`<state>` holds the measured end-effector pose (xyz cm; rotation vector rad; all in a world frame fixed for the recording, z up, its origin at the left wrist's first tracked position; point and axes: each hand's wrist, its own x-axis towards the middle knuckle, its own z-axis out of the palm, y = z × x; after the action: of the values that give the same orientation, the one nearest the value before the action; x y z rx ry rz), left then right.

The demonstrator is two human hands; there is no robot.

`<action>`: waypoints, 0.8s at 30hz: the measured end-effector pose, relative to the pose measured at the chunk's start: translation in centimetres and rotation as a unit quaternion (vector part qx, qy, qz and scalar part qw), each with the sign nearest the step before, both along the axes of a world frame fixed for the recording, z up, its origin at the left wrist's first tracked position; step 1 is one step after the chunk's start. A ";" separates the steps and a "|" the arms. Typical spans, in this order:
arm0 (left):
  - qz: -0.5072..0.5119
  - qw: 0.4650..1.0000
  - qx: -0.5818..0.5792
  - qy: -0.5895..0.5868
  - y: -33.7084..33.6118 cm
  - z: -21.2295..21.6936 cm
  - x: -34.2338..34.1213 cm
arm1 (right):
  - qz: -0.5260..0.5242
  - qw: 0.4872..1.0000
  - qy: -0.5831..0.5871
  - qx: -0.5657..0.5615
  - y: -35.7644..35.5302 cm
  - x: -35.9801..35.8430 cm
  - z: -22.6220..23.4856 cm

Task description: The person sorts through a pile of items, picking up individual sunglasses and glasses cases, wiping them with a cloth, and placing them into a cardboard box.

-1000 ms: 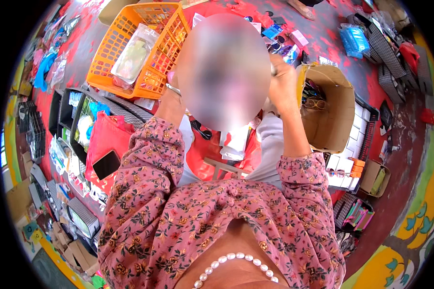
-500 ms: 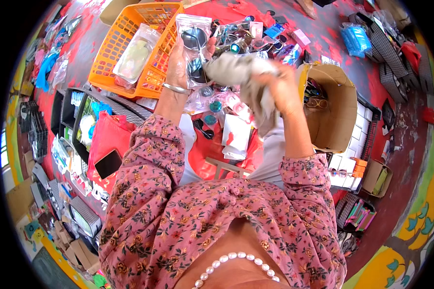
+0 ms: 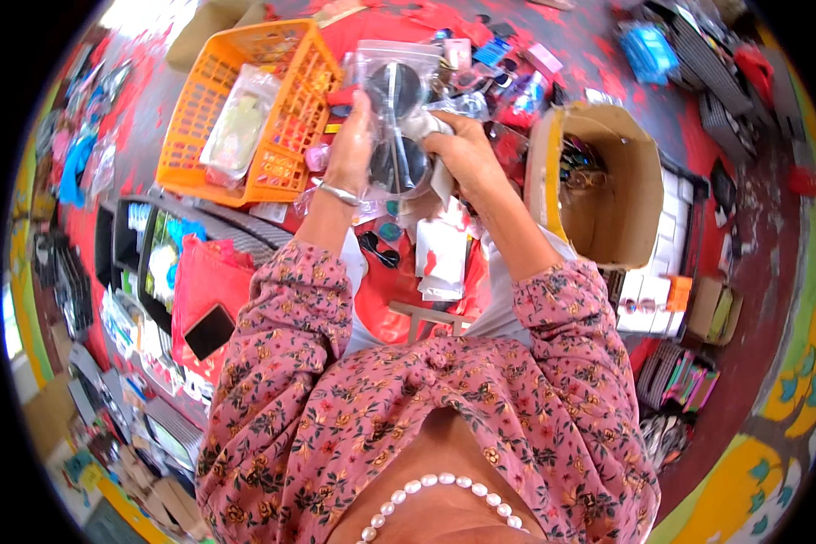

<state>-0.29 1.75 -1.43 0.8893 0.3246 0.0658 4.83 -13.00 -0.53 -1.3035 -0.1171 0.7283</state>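
Pinched in my left hand (image 3: 351, 150) is a clear plastic sleeve with a pair of sunglasses (image 3: 397, 163) in it, its large dark round lenses one above the other. My right hand (image 3: 464, 152) is closed on a pale grey cloth (image 3: 442, 178) and presses it against the sleeve's right edge. Part of the cloth is hidden behind the fingers and the sleeve. Below them, a dark pair of sunglasses (image 3: 378, 249) and a white packet (image 3: 442, 254) lie on the red sheet between my legs.
An orange plastic basket (image 3: 276, 181) with clear-bagged items stands at the left. On the right is an open cardboard box (image 3: 630, 208) holding several glasses. Beyond my hands lies a heap of packaged eyewear. A phone (image 3: 209, 332) rests on a pink-red bag (image 3: 210, 276).
My right hand has brought the cloth left and up against the sleeve, where before it swung loosely apart. The sleeve has shifted slightly right and down.
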 end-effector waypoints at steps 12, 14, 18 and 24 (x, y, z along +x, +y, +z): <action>-0.042 0.990 0.035 0.130 3.2 -3.5 -0.4 | 0.011 0.979 -0.173 -0.107 1.0 -0.3 -0.3; -0.046 0.989 0.039 0.137 3.4 -3.5 -0.2 | 0.016 0.967 -0.205 -0.149 0.1 -0.3 0.9; -0.045 0.987 0.047 0.150 3.9 -3.9 -0.3 | -0.004 0.911 -0.362 -0.195 -1.0 -1.3 2.5; -0.054 0.984 0.045 0.164 3.7 -4.3 -0.8 | -0.032 0.807 -0.548 -0.216 -1.3 -1.3 0.7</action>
<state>-1.05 5.41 -5.74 1.0066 0.5825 -0.1703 3.53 -14.26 0.17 -2.0318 -0.8768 -0.1730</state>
